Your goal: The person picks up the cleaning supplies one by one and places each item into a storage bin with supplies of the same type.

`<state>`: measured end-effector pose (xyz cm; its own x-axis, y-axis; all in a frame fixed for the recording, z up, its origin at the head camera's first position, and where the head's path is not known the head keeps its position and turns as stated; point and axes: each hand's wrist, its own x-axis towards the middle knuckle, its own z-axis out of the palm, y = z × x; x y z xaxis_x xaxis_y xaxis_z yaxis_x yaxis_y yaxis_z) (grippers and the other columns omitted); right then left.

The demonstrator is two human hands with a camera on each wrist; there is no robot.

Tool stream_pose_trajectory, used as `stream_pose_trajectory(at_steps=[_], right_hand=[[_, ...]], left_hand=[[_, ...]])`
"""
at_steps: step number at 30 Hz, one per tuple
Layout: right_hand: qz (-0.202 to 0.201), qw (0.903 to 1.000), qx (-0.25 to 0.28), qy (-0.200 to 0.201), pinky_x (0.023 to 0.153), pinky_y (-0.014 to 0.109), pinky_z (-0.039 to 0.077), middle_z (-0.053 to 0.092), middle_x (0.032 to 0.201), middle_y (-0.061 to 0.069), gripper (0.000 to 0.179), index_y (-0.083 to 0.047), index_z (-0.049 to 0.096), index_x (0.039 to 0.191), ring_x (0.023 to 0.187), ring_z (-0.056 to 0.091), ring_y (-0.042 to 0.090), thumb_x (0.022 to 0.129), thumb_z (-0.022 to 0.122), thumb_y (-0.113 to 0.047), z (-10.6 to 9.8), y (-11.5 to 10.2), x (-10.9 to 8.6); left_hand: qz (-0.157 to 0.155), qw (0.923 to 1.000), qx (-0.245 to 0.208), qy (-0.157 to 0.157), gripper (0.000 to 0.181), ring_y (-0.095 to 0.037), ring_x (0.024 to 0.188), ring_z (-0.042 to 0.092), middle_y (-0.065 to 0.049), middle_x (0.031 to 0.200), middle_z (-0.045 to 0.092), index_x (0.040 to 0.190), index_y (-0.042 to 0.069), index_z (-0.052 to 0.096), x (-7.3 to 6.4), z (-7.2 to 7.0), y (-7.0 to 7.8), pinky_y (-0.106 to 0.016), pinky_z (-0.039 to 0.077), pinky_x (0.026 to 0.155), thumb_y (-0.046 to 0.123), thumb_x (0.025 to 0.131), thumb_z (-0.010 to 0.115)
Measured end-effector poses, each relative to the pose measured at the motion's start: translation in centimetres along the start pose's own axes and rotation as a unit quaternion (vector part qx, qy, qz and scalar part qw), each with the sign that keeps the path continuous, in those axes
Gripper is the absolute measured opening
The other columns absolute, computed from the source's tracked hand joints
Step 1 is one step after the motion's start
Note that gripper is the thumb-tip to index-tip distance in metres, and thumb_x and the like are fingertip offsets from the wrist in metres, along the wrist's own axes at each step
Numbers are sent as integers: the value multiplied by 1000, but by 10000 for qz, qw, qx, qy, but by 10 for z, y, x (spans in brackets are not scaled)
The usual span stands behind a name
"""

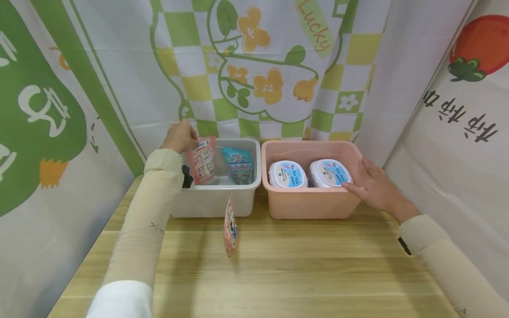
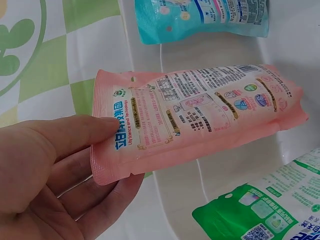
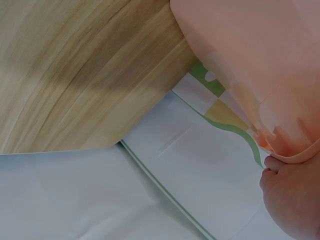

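My left hand (image 1: 180, 138) pinches the top edge of a pink pouch (image 2: 200, 115) between thumb and fingers, with the pouch hanging inside the white bin (image 1: 214, 203). To the right of it in that bin stands a teal pouch (image 1: 238, 165). A green and white pouch (image 2: 265, 210) shows in the left wrist view; the head view hides it. My right hand (image 1: 375, 187) rests at the right rim of the pink bin (image 1: 310, 205), thumb over the front corner and fingers extended along the side. Two white tubs with blue labels, a left tub (image 1: 288, 174) and a right tub (image 1: 330, 172), sit inside it.
Another pink pouch (image 1: 229, 227) stands edge-on in front of the white bin, on the wooden table (image 1: 302, 265). The bins stand side by side near the back, before a patterned cloth (image 1: 262, 66). Printed cloths also hang at left and right.
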<state>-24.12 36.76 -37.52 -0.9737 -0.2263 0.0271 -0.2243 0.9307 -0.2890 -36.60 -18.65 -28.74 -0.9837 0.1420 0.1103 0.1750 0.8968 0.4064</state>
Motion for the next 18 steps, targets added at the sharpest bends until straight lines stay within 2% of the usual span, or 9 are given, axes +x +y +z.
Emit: stream_pose_trajectory(at_steps=[5, 12, 18], right_hand=[[3, 10000, -59, 4, 128, 71, 4, -14, 174, 30, 105, 10, -3, 163, 162, -3, 52, 106, 44, -65, -1, 0, 1], [-47, 9999, -107, 20, 128, 71, 5, -14, 174, 30, 104, 10, -4, 163, 162, -2, 53, 107, 44, -63, -1, 0, 0], [-25, 9999, -134, 10, 128, 71, 5, -14, 174, 28, 104, 10, -3, 163, 162, -2, 52, 107, 43, -64, -1, 1, 0]], left_hand=[[-17, 10000, 59, -40, 21, -49, 113, 65, -32, 116, 74, 104, -11, 76, 2, 2, -4, -60, 53, 100, 5, 92, 70], [-8, 10000, 33, -62, 20, -47, 106, 68, -32, 111, 75, 102, -12, 77, 1, 3, -8, -55, 56, 91, 3, 92, 69], [-100, 9998, 12, -185, 22, -44, 99, 68, -33, 115, 74, 107, -12, 76, 0, 4, -9, -50, 57, 84, 3, 92, 69]])
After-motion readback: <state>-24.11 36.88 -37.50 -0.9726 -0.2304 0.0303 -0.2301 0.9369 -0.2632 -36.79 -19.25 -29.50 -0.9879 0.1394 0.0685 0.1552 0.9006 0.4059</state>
